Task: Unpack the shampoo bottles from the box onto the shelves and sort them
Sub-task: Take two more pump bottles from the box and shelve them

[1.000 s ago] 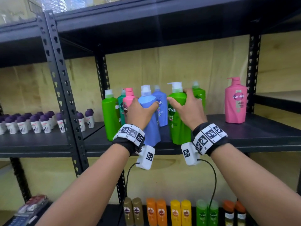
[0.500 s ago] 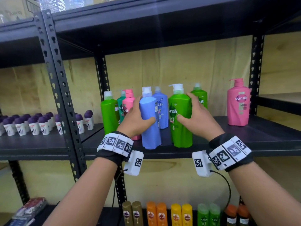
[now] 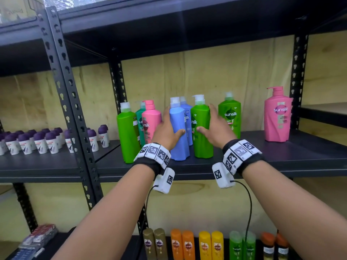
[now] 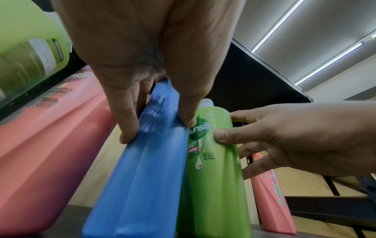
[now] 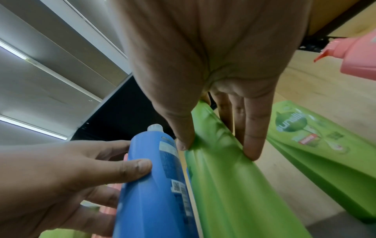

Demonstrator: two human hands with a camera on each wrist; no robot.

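Note:
On the middle black shelf [image 3: 281, 158] a blue shampoo bottle [image 3: 179, 139] and a green Sunsilk bottle [image 3: 201, 139] stand upright side by side. My left hand [image 3: 171, 121] grips the blue bottle [image 4: 142, 169], thumb on its front and fingers behind. My right hand [image 3: 207, 119] grips the green bottle [image 5: 234, 185] the same way. Left of them stand a green bottle [image 3: 128, 136], a teal one [image 3: 139, 117] and a pink one [image 3: 151, 121]. A second blue bottle [image 3: 187, 113] is behind. Another green Sunsilk bottle [image 3: 230, 117] and a pink pump bottle [image 3: 277, 117] stand to the right.
Several purple-capped roll-ons [image 3: 47, 141] fill the neighbouring shelf on the left, past a perforated black post [image 3: 75, 109]. The shelf below holds a row of small bottles [image 3: 187, 244]. Another shelf board hangs close above. Bare shelf lies between the two right-hand bottles.
The blue and green bottles have moved a little further back on the shelf and closer together. Both hands have slid lower on them while still holding.

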